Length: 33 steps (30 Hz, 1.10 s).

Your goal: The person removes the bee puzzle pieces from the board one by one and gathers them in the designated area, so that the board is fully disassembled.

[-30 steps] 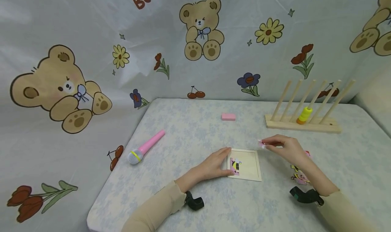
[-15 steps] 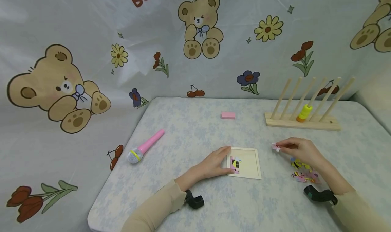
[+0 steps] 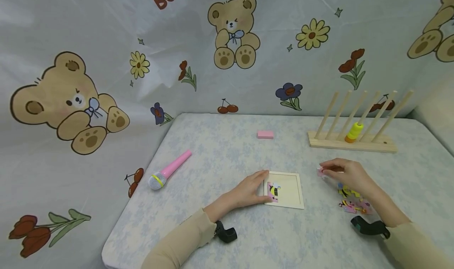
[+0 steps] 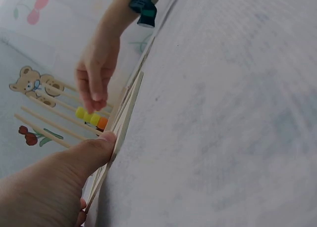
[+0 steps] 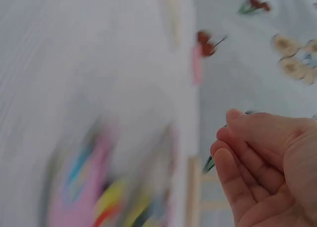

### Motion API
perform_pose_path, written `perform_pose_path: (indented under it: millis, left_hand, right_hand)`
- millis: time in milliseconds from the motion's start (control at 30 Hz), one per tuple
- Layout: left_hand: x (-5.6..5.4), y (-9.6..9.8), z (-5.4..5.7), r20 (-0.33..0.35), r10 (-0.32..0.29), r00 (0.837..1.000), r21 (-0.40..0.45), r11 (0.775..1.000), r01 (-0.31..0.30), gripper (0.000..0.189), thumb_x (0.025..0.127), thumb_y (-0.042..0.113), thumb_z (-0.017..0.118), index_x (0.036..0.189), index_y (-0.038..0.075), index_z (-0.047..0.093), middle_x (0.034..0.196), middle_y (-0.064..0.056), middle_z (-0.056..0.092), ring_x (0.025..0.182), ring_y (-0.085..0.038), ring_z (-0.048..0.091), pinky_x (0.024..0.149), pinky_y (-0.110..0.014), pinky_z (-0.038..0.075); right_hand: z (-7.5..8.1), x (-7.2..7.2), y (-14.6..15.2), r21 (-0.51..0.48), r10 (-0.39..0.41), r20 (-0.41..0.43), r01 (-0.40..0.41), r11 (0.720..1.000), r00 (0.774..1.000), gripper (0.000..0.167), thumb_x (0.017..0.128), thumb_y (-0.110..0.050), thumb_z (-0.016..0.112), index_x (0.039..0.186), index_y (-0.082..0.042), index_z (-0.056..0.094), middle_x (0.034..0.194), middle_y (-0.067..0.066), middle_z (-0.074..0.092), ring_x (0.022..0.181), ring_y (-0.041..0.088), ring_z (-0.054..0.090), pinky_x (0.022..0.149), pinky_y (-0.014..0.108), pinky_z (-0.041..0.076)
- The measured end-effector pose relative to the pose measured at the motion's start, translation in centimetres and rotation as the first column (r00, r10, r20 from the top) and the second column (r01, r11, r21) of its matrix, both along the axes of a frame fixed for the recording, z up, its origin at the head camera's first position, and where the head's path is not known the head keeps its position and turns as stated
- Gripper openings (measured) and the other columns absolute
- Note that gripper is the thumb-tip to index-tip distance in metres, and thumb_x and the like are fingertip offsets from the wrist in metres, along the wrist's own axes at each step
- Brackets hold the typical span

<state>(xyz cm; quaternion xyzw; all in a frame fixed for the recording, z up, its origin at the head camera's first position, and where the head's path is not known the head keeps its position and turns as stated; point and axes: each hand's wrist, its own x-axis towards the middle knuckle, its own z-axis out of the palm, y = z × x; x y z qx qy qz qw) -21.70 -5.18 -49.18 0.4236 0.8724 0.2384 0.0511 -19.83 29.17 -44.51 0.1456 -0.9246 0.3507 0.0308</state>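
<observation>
My left hand (image 3: pixel 250 191) holds the left side of a square, cream-coloured puzzle tray (image 3: pixel 301 194), fingers at its far corner and thumb at the near one. In the left wrist view the thumb (image 4: pixel 101 145) lies on the tray's rim (image 4: pixel 130 108). A joined pink, yellow and black section (image 3: pixel 273 192) fills the tray's left part. To the right of the tray, my right hand (image 3: pixel 349 175) pinches a small pink puzzle piece (image 3: pixel 320 172) between thumb and fingertips. The right wrist view shows the fingertips together, the piece hidden there. Several loose puzzle pieces (image 3: pixel 354 206) lie below the right forearm.
A wooden peg rack (image 3: pixel 354 144) with yellow and orange beads (image 3: pixel 354 133) on one peg stands at the back right. A pink block (image 3: pixel 265 134) lies at the back, and a pink toy microphone (image 3: pixel 170 169) at the left. A printed bear curtain (image 3: pixel 198 91) hangs behind the table.
My right hand has moved right, away from the tray, with the pink puzzle piece, uncovering more of the loose pieces. In the last half second it barely moves. The left hand stays on the tray.
</observation>
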Motion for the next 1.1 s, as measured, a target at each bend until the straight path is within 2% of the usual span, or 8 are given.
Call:
perform_pose_path:
  millis: [100, 167, 233, 400, 633, 867, 1100]
  left_hand:
    - [0.0, 0.0, -0.3, -0.008, 0.0, 1.0, -0.004, 1.0, 0.0, 0.088, 0.087, 0.045, 0.065, 0.148, -0.001, 0.022, 0.149, -0.015, 0.029, 0.136, -0.023, 0.028, 0.108, -0.029, 0.025]
    - [-0.1, 0.0, -0.3, -0.017, -0.003, 1.0, -0.004, 1.0, 0.003, 0.088, 0.088, 0.046, 0.064, 0.149, -0.001, 0.021, 0.149, -0.015, 0.029, 0.137, -0.023, 0.027, 0.109, -0.029, 0.025]
    - [-0.2, 0.1, -0.3, -0.016, -0.006, 1.0, 0.0, 1.0, 0.006, 0.087, 0.088, 0.046, 0.063, 0.149, -0.001, 0.021, 0.15, -0.015, 0.029, 0.137, -0.023, 0.026, 0.109, -0.03, 0.025]
    - [-0.2, 0.0, -0.2, 0.022, -0.004, 1.0, 0.01, 1.0, 0.004, 0.087, 0.089, 0.047, 0.062, 0.149, 0.001, 0.02, 0.151, -0.013, 0.026, 0.138, -0.021, 0.024, 0.109, -0.031, 0.024]
    - [0.1, -0.2, -0.1, 0.039, 0.007, 0.999, -0.001, 1.0, -0.007, 0.089, 0.089, 0.049, 0.06, 0.15, 0.001, 0.018, 0.152, -0.013, 0.023, 0.139, -0.019, 0.019, 0.11, -0.032, 0.023]
    - [0.1, -0.2, 0.0, 0.044, 0.016, 0.999, -0.01, 1.0, -0.016, 0.089, 0.089, 0.05, 0.059, 0.15, 0.002, 0.017, 0.153, -0.012, 0.023, 0.139, -0.018, 0.02, 0.11, -0.032, 0.023]
    - [0.3, -0.2, 0.0, 0.037, 0.014, 0.999, -0.009, 1.0, -0.014, 0.089, 0.088, 0.052, 0.059, 0.15, 0.001, 0.018, 0.152, -0.013, 0.024, 0.139, -0.02, 0.021, 0.109, -0.034, 0.025]
  right_hand:
    - [1.5, 0.6, -2.2, -0.1, 0.004, 0.042, 0.0, 0.995, 0.999, 0.032, 0.09, -0.022, 0.066, 0.114, -0.001, 0.066, 0.107, 0.014, 0.067, 0.085, 0.004, 0.061, 0.068, 0.02, 0.052]
    - [2.4, 0.9, -4.0, -0.156, 0.035, 0.046, -0.027, 0.987, 0.998, 0.032, 0.091, -0.023, 0.065, 0.115, -0.002, 0.066, 0.109, 0.013, 0.066, 0.087, 0.007, 0.063, 0.07, 0.022, 0.053]
    - [2.6, 1.2, -5.9, -0.185, 0.077, 0.046, -0.067, 0.98, 0.996, 0.034, 0.09, -0.023, 0.066, 0.116, -0.002, 0.065, 0.11, 0.011, 0.066, 0.09, 0.012, 0.063, 0.072, 0.022, 0.052]
    - [0.8, 1.6, -9.6, -0.193, 0.147, 0.04, -0.136, 0.972, 0.988, 0.037, 0.088, -0.025, 0.069, 0.116, -0.002, 0.065, 0.112, 0.008, 0.066, 0.097, 0.024, 0.063, 0.078, 0.031, 0.053]
    - [-1.8, 2.1, -11.9, -0.119, 0.151, -0.043, -0.156, 0.981, 0.988, 0.037, 0.084, -0.018, 0.073, 0.117, -0.001, 0.066, 0.113, 0.009, 0.066, 0.101, 0.028, 0.062, 0.082, 0.043, 0.051]
    - [-2.8, 2.2, -12.7, -0.052, 0.16, -0.115, -0.166, 0.985, 0.98, 0.039, 0.08, -0.011, 0.076, 0.116, -0.001, 0.066, 0.113, 0.01, 0.065, 0.107, 0.029, 0.057, 0.089, 0.049, 0.045]
    - [-3.3, 2.4, -13.0, -0.039, 0.17, -0.181, -0.18, 0.983, 0.969, 0.034, 0.077, -0.007, 0.077, 0.109, -0.001, 0.068, 0.107, 0.01, 0.067, 0.103, 0.03, 0.058, 0.087, 0.05, 0.046]
